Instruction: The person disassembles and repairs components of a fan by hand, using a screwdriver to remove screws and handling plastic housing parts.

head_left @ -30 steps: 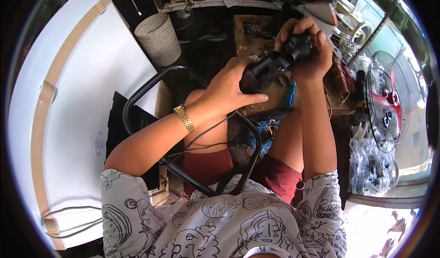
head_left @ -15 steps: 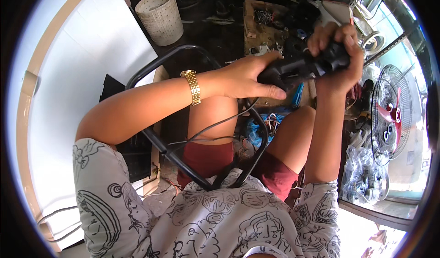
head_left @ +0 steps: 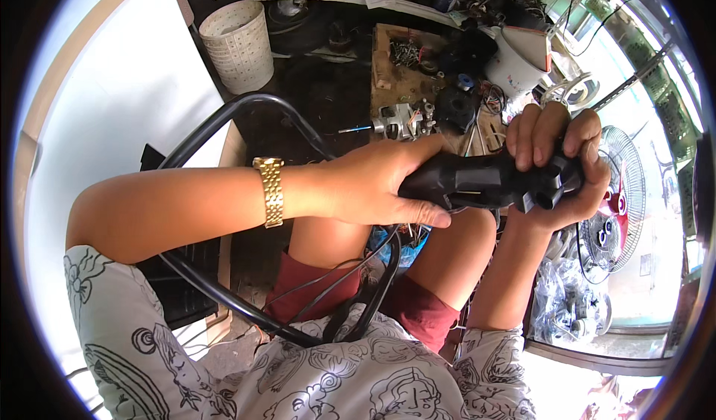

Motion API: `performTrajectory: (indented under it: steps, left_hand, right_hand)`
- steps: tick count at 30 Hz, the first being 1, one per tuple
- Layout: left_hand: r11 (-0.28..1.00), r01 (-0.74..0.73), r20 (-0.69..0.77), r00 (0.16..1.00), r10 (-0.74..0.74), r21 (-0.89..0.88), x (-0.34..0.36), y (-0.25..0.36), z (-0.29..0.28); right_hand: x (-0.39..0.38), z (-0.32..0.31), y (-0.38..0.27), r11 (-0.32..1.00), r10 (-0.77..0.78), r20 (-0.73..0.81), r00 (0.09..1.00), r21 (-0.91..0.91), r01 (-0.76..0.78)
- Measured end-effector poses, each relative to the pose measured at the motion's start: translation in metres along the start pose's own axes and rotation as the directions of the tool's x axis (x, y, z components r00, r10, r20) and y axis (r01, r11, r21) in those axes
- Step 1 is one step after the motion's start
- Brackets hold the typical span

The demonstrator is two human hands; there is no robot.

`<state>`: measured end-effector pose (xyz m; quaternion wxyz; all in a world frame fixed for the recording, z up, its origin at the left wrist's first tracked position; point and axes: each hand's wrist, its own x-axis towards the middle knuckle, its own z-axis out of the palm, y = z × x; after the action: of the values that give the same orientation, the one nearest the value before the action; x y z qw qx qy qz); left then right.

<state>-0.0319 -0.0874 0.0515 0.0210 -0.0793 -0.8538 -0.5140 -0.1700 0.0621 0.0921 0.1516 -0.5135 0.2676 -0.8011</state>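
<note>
A long black plastic housing point(head_left: 477, 180) is held up across my lap, with a knobbed, hollow-looking part at its right end. My left hand point(head_left: 373, 180) wraps its left end, thumb along the near side. My right hand point(head_left: 563, 159) grips the knobbed end, fingers curled over the top and palm beneath. A bent black tube frame point(head_left: 246, 315) rests against my body and loops out under my left forearm. Thin dark cords point(head_left: 321, 295) hang over my thighs below the housing. How the housing joins the tube frame is hidden behind my left hand and arm.
Beyond my knees, a wooden board point(head_left: 388, 73) carries screws, metal parts and a screwdriver-like blue rod point(head_left: 354, 130). A speckled bin point(head_left: 239, 51) stands far left by a white panel point(head_left: 127, 84). At right are a caged fan point(head_left: 630, 189) and a plastic bag of parts point(head_left: 559, 297).
Both hands and the housing have come lower and nearer in the picture. The view has shifted, and the tube frame sits lower and further left. Both hands keep their grip.
</note>
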Motion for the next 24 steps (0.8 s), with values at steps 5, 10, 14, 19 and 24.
performTrajectory:
  steps: [5, 10, 14, 19, 24]
  left_hand:
    - [0.992, -0.11, -0.052, 0.992, 0.113, 0.055, -0.006, 0.001, 0.003]
    - [0.992, -0.112, -0.038, 0.993, 0.114, 0.06, -0.009, -0.002, 0.002]
    - [0.989, -0.141, -0.048, 0.989, 0.142, 0.041, -0.007, -0.003, 0.003]
    - [0.995, -0.098, -0.022, 0.995, 0.099, 0.036, -0.019, -0.007, 0.001]
    - [0.997, -0.076, 0.031, 0.997, 0.077, -0.025, -0.015, -0.007, 0.002]
  right_hand:
    - [0.0, 0.005, -0.003, 0.993, -0.067, 0.127, 0.99, -0.083, 0.078]
    - [-0.003, 0.009, -0.006, 0.994, -0.007, 0.125, 0.992, -0.106, 0.02]
    - [0.003, 0.003, -0.003, 0.971, -0.092, 0.166, 0.982, -0.204, 0.125]
    - [0.002, 0.015, -0.003, 0.968, 0.144, 0.227, 0.963, -0.234, -0.09]
    - [-0.006, 0.015, 0.0, 0.982, 0.087, 0.143, 0.986, -0.176, -0.061]
